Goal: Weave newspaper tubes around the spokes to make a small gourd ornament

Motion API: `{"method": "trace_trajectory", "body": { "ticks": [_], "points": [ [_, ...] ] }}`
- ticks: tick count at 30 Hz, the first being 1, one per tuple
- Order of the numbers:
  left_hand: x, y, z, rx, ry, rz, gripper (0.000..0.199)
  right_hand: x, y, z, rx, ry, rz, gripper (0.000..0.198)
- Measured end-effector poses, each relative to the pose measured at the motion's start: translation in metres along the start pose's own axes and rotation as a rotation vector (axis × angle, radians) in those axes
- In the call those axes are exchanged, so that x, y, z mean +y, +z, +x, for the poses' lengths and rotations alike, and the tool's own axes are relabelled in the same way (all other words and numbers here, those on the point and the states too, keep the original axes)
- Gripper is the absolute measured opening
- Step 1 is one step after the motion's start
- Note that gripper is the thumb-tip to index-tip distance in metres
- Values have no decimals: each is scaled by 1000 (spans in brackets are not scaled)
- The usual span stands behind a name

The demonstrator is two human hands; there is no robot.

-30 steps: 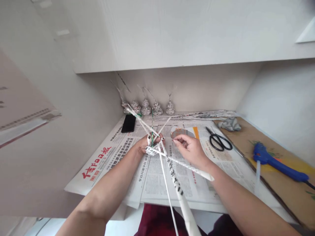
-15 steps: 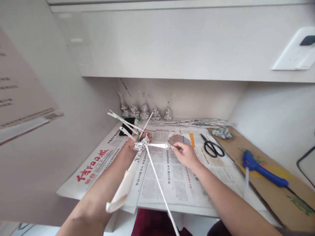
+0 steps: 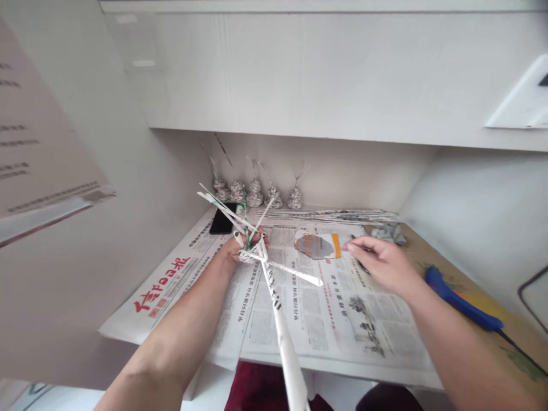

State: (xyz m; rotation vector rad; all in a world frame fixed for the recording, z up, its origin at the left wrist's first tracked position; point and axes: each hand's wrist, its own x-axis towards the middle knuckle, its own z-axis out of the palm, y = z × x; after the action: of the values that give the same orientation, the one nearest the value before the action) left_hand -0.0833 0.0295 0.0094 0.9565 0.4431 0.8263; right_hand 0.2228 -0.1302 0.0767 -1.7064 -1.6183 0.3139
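Your left hand [image 3: 233, 249] has its fingers closed around the woven paper piece [image 3: 249, 257], just left of centre. Your right hand [image 3: 381, 264] is at the scissors [image 3: 362, 265], right of centre; whether its fingers grip them, I cannot tell. The step looks like steadying the weave while reaching for a tool, which calls for a firm left hold. Open newspaper [image 3: 317, 337] spreads lower centre (mind the long strip [image 3: 290, 354] overhanging the tabletop's [image 3: 351, 371] front edge).

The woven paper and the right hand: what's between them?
Between the woven paper and right hand, the head view shows a flat grey piece with an orange end on newspaper.
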Motion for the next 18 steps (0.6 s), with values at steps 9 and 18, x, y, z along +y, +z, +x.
{"method": "trace_trajectory", "body": {
  "ticks": [9, 18],
  "points": [
    [-9, -6, 10, -66, -66, 106, 34, 127, -97, -75, 53, 589, -835, 47],
    [-17, -11, 11, -144, -66, 122, 34, 131, -84, -87, 35, 408, -914, 61]
  ]
}}
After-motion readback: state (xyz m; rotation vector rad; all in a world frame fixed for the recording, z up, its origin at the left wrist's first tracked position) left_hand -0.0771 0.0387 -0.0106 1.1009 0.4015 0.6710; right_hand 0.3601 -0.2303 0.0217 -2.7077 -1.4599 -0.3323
